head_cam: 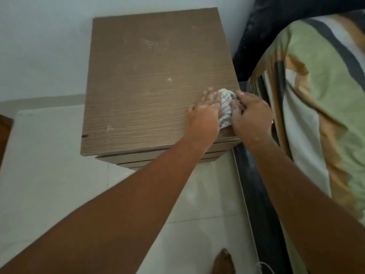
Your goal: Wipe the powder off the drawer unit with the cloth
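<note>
- Pale tiled floor (pixel 49 175) and a light wall surround a brown wood-grain drawer unit (pixel 150 86), which stands beside a bed (pixel 325 95) covered in striped green, white and tan fabric.
- Bunched between the two hands near the unit's front right corner lies the cloth (pixel 226 107), white with a dark grid pattern.
- Left hand (pixel 203 115) lies flat on the top, its fingers (pixel 209 95) stretched out and pressing the cloth's left edge.
- Right hand (pixel 250 117) curls over the cloth's right side, fingers (pixel 236 109) clenched into the fabric.
- Much of the cloth is hidden under both hands.
- Faint white powder (pixel 154 43) smears the top well beyond the fingers; small specks lie left of them, and powder dusts both hands.
- Drawer fronts show only as stepped edges below the top, partly behind the left forearm.
</note>
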### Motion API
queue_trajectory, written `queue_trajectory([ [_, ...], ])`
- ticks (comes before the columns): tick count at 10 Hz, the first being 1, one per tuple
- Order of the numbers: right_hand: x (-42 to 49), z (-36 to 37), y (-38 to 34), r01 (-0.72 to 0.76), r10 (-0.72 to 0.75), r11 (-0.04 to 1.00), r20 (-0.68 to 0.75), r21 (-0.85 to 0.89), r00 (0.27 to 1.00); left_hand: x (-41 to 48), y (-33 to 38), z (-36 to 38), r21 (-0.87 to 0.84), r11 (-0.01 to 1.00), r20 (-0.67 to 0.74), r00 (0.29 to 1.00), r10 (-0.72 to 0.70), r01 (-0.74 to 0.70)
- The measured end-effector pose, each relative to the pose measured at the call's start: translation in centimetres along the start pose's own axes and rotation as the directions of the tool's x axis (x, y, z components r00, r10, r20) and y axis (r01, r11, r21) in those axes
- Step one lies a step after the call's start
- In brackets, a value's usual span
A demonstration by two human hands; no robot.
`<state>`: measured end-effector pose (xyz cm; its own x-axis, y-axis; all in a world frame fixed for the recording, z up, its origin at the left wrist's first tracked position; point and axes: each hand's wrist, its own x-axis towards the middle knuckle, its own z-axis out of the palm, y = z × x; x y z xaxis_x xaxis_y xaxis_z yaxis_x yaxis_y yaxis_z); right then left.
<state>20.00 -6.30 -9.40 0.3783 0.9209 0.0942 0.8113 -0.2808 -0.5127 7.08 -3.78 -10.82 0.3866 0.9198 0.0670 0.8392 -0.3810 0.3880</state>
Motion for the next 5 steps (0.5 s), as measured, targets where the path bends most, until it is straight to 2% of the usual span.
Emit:
queue_trajectory([
  [1, -0.6, 1.4, 0.1, 0.115, -0.051, 0.951, 0.22, -0.288, 0.974, 0.3, -0.1, 1.1, 0.159, 0.984, 0.159, 0.986, 0.048, -0.073],
  [2, -0.7, 2.1, 0.5, 0.13, 0.009, 0.898, 0.313, -0.42, 0.95, 0.5, 0.1, 1.2, 0.226, 0.969, 0.219, 0.975, 0.048, -0.098],
  [3, -0.5, 2.2, 0.8, 0.158, 0.001, 0.863, 0.315, -0.48, 0.949, 0.5, 0.3, 1.2, 0.271, 0.958, 0.237, 0.971, 0.03, -0.095],
  [4, -0.3, 2.2, 0.5, 0.143, 0.017, 0.884, 0.336, -0.445, 0.942, 0.9, 1.0, 0.8, 0.278, 0.958, 0.266, 0.964, -0.003, -0.073],
  [5, 0.3, 1.4, -0.4, 0.063, 0.095, 0.923, 0.385, -0.379, 0.918, 1.0, 1.4, -0.4, 0.28, 0.959, 0.264, 0.964, -0.034, -0.042],
])
